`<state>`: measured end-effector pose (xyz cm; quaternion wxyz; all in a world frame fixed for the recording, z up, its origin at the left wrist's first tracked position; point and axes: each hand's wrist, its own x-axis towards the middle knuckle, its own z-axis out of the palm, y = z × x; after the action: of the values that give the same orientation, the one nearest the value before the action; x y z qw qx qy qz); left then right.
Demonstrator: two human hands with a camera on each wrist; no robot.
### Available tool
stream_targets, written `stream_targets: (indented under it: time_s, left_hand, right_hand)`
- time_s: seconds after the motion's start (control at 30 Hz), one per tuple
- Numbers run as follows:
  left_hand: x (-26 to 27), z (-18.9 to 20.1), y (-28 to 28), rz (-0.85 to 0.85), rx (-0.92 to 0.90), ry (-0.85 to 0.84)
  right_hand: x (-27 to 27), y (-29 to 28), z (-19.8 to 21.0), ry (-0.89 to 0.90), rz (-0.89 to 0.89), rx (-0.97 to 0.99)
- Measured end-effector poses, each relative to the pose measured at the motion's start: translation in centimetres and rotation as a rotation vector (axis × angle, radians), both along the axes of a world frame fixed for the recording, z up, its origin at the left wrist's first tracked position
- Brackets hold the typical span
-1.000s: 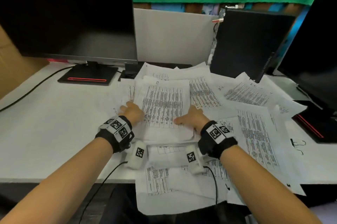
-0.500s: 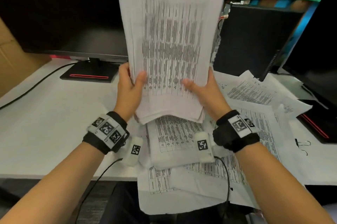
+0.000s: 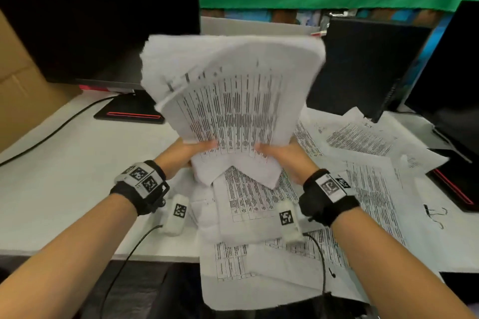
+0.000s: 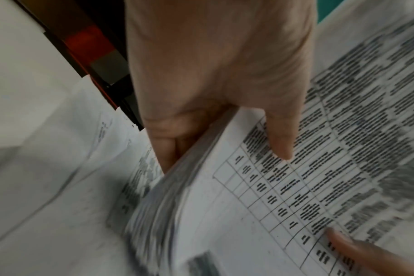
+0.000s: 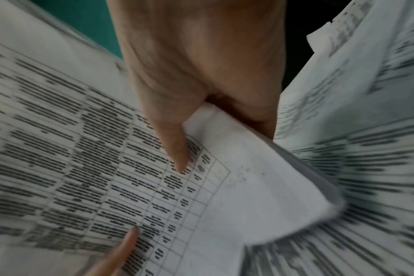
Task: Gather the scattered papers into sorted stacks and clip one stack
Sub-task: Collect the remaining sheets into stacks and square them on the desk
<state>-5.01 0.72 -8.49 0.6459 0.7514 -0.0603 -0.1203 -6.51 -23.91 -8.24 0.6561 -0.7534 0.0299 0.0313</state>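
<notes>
Green cloth hung behind the worktop (image 3: 64, 163); my left hand (image 3: 181, 154) and right hand (image 3: 282, 155) pinched the floppy, slippery paper stack (image 3: 233, 90) at its lower edge, where a firm grip suited it best

The stack of papers (image 3: 233, 100), flat on the desk (image 3: 77, 176) a second ago, was lifted upright. It then dropped lower and tilted right, gripped by both hands.
</notes>
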Motion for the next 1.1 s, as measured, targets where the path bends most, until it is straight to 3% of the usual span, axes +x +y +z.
stream_targets:
  time_s: [0.13,0.3,0.4,0.47,0.57,0.67,0.8,0.9,0.97,1.03,1.1]
  left_hand:
    - [-0.6,1.5,1.1,0.183,-0.133,-0.068]
    - [-1.9,1.2,5.6,0.301,-0.012,-0.117]
    - [-2.3,0.1,11.1,0.355,0.051,-0.032]
    - [-2.2,-0.4,15.4,0.424,0.139,0.024]
    - [-1.8,-1.1,21.8,0.5,0.258,0.142]
    - [-2.0,-1.2,24.3,0.496,0.423,0.164]
    - [-1.4,-1.8,24.6,0.531,0.711,0.069]
    - [-0.6,-1.4,25.1,0.518,0.876,0.146]
    - [0.4,-0.8,25.0,0.512,1.052,0.206]
    - [1.0,0.5,22.5,0.52,1.166,0.063]
    - [0.9,1.9,17.5,0.465,1.015,-0.127]
  right_hand:
    - [0.7,1.6,2.2,-0.082,0.03,0.009]
    - [0.9,4.5,2.2,0.025,0.144,0.086]
    - [2.3,3.9,1.0,0.104,0.042,-0.098]
    - [3.9,1.9,-0.7,0.125,-0.135,-0.204]
    - [5.7,-0.9,-3.0,0.241,-0.34,-0.209]
    - [6.1,-1.7,-4.0,0.36,-0.304,-0.262]
    - [5.9,-2.8,-5.6,0.38,-0.189,-0.605]
    - [5.0,-3.2,-4.6,0.384,-0.076,-0.77]
    - [4.4,-3.4,-4.0,0.351,-0.062,-0.7]
    - [3.8,-3.7,-3.4,0.292,-0.088,-0.423]
    - [3.6,-3.5,-3.2,0.279,-0.107,-0.085]
